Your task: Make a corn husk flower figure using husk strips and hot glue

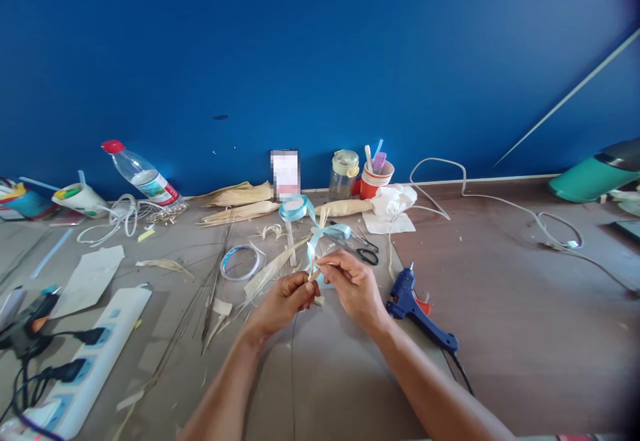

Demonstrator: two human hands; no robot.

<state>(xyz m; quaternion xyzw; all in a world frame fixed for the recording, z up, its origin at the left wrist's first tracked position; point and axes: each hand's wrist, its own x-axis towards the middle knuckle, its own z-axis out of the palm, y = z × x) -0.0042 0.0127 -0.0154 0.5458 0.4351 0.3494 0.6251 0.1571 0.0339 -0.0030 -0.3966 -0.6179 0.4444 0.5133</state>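
Above the middle of the table, my left hand [295,297] and my right hand [351,282] meet, fingertips pinched together. Between them is a small piece of pale dried husk [313,273], its lower part covered by my fingers. A thin dark wire [293,374] runs downward below my left hand. Just behind my fingers curls a light blue ribbon [313,244], near its roll [294,208]. Black-handled scissors [367,255] lie beyond my right hand, and a blue glue gun [417,311] rests to its right. Left of my hands lies a roll of tape [240,263].
Dried husks [240,213] and thin wires [215,294] lie left of centre. A power strip [100,361] with plugs occupies the left side. Along the blue wall stand a tilted bottle [147,177], a jar [344,174] and paper cups [376,181]. A white cable [500,199] crosses the right.
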